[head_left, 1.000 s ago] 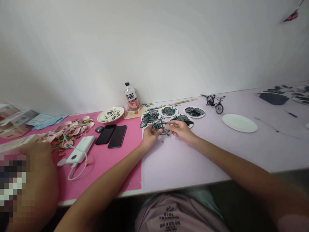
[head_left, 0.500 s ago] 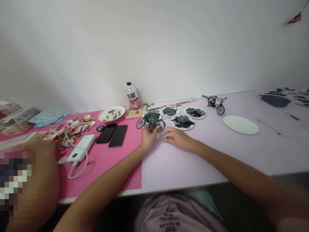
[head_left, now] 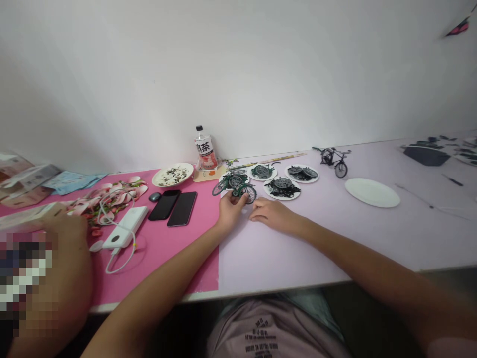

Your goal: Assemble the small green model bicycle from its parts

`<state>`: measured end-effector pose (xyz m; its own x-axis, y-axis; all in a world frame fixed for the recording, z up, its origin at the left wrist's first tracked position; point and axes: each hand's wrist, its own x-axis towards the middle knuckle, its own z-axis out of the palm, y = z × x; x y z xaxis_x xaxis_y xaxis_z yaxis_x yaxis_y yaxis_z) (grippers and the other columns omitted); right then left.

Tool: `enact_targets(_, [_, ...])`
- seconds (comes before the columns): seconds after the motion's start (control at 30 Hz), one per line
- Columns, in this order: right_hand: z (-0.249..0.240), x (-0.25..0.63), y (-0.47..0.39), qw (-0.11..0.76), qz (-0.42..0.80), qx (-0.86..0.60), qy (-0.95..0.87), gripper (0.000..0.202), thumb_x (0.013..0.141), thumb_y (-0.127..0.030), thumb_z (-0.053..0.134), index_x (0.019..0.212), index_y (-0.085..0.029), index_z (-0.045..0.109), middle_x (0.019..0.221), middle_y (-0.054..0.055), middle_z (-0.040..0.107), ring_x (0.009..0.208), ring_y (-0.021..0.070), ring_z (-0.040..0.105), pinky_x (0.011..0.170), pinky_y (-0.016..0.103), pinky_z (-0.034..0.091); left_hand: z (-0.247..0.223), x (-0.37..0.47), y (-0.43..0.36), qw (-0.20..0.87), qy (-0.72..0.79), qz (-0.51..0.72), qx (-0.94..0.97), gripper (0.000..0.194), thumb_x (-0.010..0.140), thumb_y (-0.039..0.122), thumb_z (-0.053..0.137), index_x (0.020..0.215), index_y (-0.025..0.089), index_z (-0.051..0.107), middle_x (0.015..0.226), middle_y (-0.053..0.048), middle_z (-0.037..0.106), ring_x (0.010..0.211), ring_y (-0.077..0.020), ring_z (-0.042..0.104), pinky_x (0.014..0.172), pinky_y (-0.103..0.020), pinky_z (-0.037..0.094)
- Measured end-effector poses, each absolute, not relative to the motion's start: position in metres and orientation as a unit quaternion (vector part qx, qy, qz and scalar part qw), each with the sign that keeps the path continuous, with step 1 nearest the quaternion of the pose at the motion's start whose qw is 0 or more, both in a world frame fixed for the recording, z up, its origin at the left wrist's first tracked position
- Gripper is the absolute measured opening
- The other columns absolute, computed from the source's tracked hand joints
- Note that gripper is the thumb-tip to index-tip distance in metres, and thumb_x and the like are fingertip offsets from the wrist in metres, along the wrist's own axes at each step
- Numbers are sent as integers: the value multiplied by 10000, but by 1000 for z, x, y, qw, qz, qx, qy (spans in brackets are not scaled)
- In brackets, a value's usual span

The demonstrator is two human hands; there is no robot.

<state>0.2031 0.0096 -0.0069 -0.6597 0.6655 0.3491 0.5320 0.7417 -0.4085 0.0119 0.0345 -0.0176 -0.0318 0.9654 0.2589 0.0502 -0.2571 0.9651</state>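
My left hand (head_left: 229, 214) pinches a green model bicycle (head_left: 247, 190) low on its frame. The bicycle is upright, its two wheels to either side of my fingertips. Close by on the right is my right hand (head_left: 275, 213), resting low at the table with its fingers curled together. Whatever its fingertips hold, if anything, is too small to make out. Behind the bicycle, a white plate (head_left: 223, 177) of wheels and green parts is partly covered. More parts fill a plate with green frames (head_left: 262, 171), a plate with black pieces (head_left: 283, 189) and another plate (head_left: 302, 173).
A finished-looking model bicycle (head_left: 334, 160) stands at the back right, near an oval white plate (head_left: 372, 193). Left lie two phones (head_left: 182, 209), a white power bank (head_left: 125, 227) with a cable, and pink petals (head_left: 121, 195). A bottle (head_left: 204, 151) stands by the wall. Another person's arm (head_left: 70, 263) reaches in.
The bicycle has shifted slightly right and down in my left hand. My right hand has moved a little left, its fingers drawn closer together.
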Motion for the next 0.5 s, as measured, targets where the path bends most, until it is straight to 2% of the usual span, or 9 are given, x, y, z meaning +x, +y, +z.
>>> enact_targets(0.2, [-2, 198, 7, 224, 128, -354, -899, 145, 1005, -225, 622, 943, -214, 753, 983, 59, 696, 979, 211, 612, 809, 319, 477, -18, 12, 34, 404, 454, 559, 565, 377, 766, 478, 833, 858, 168, 638, 776, -83, 768, 714, -222, 731, 641, -288, 523])
enact_targets(0.33, [-4, 194, 6, 186, 78, -365, -909, 133, 1008, -183, 599, 920, -195, 698, 954, 64, 661, 972, 215, 586, 733, 298, 466, -19, 12, 36, 389, 458, 563, 568, 372, 750, 473, 846, 824, 179, 631, 679, -35, 711, 639, -193, 677, 574, -265, 468])
enact_targets(0.5, [-7, 193, 2, 170, 21, -360, -917, 171, 1038, -171, 521, 960, -179, 673, 977, 93, 639, 978, 230, 578, 738, 313, 496, -18, 12, 35, 378, 467, 558, 572, 371, 749, 471, 843, 820, 172, 635, 650, -17, 674, 583, -165, 625, 526, -253, 426])
